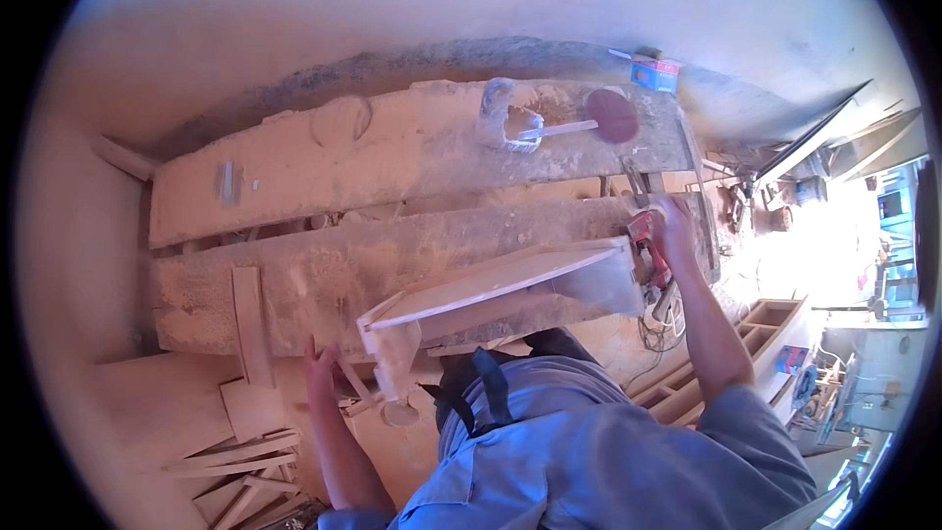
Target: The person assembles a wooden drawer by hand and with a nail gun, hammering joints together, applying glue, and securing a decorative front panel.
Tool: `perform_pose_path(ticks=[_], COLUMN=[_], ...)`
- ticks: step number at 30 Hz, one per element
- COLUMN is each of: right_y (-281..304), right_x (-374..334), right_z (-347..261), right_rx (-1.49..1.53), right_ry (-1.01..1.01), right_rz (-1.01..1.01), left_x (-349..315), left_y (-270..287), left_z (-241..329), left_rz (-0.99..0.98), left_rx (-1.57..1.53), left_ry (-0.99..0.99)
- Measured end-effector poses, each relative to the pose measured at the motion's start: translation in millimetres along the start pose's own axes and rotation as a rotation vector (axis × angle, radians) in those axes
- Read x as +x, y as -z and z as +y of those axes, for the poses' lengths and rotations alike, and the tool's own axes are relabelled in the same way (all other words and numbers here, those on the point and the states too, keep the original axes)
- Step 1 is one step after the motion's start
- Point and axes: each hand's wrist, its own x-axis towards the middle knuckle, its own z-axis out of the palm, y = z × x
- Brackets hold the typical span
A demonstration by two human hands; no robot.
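A pale wooden box-like piece with an open side (500, 287) lies slantwise across the near edge of the workbench (412, 245), close to my body. At its right end my right hand (673, 228) is closed round a red power tool (645, 236), which is against or just beside the end panel; I cannot tell which. My left hand (321, 373) is off the box's left end, in front of the bench, with fingers apart and nothing visible in it. A thin wooden strip (355, 381) is near that hand.
Dust covers the bench. On its far half lie a dark red round disc (612, 116), a pale stick (559, 130) and a whitish ring-shaped wrap (498, 118). A blue box (654, 74) sits behind. Wood offcuts (240, 456) are piled at left; a wooden frame (726, 363) stands right.
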Motion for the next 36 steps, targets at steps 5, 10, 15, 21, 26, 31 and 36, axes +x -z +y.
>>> perform_pose_path(ticks=[5,10,15,21,26,31,36], right_y=[-61,-138,-164,-145,-144,-158,-147], right_x=[125,190,221,244,263,228,177], right_z=[-20,-6,-27,-44,-6,56,62], right_rx=[-0.169,-0.302,-0.351,-0.409,0.027,0.658,0.835], right_ry=[0.563,0.606,0.586,0.786,0.04,-0.496,-0.656], right_rz=[-0.02,-0.343,-0.603,-0.53,-0.97,-1.223,-1.194], left_x=[-143,-287,-349,-352,-362,-354,-351], left_y=[4,-93,-154,-171,-258,-250,-239], left_z=[-21,66,115,117,143,133,118], left_rz=[-0.217,-0.065,-0.017,0.155,0.008,0.082,0.001], left_rx=[-0.63,-0.468,-0.505,-0.429,-0.407,-0.405,-0.477], left_ry=[-0.314,-0.672,-0.848,-0.801,-1.046,-0.962,-0.852])
